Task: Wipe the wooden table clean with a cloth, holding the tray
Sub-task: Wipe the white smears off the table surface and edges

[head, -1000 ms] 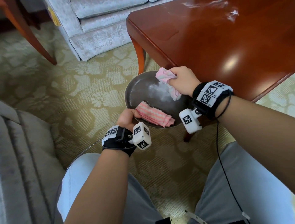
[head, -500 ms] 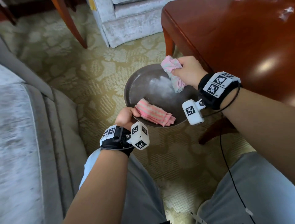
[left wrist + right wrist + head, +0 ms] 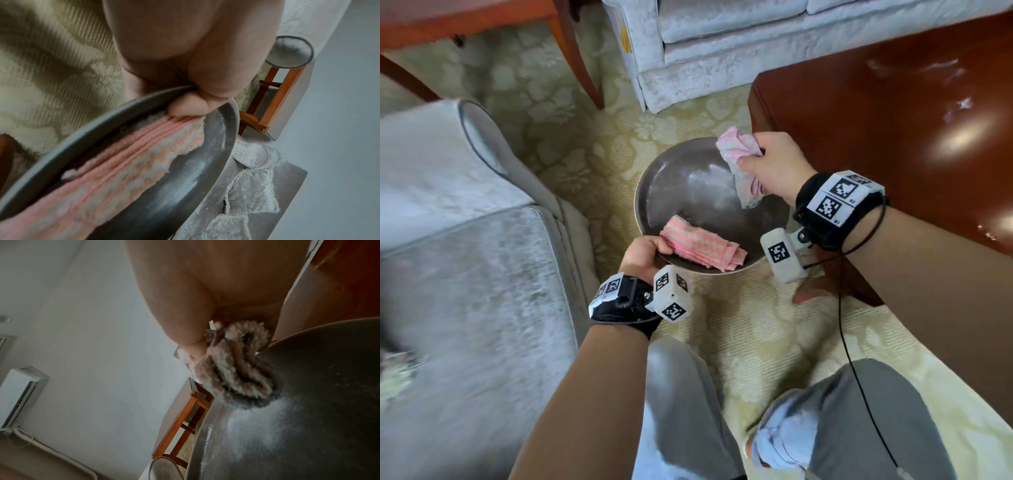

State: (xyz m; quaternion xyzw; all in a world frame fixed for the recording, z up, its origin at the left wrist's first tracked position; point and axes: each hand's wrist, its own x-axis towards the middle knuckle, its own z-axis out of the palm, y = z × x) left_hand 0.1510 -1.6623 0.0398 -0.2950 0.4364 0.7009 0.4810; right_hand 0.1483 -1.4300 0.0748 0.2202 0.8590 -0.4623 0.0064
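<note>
A round dark grey tray [image 3: 654, 185] [image 3: 224, 146] [image 3: 329, 369] hangs over the carpet beside the corner of the glossy red-brown wooden table [image 3: 893, 120]. My left hand [image 3: 642, 255] [image 3: 191, 104] grips its near rim, thumb on a folded pink striped cloth [image 3: 698, 246] [image 3: 123, 154] lying in it. My right hand [image 3: 770, 168] grips a crumpled pink cloth [image 3: 739, 161] [image 3: 236, 378] whose end hangs onto the tray. White powder [image 3: 709, 192] [image 3: 257, 426] dusts the tray's floor. White smears [image 3: 959, 106] remain on the tabletop.
A pale grey sofa [image 3: 722, 44] stands behind the table, and a grey armchair [image 3: 465, 222] fills the left. A second wooden table's leg [image 3: 578, 58] is at the top left. My knees [image 3: 825, 411] are below, over patterned yellow carpet [image 3: 571, 147].
My view has swung left, so the table now sits further right. The tray has drawn away from the table edge, and both hands keep their holds.
</note>
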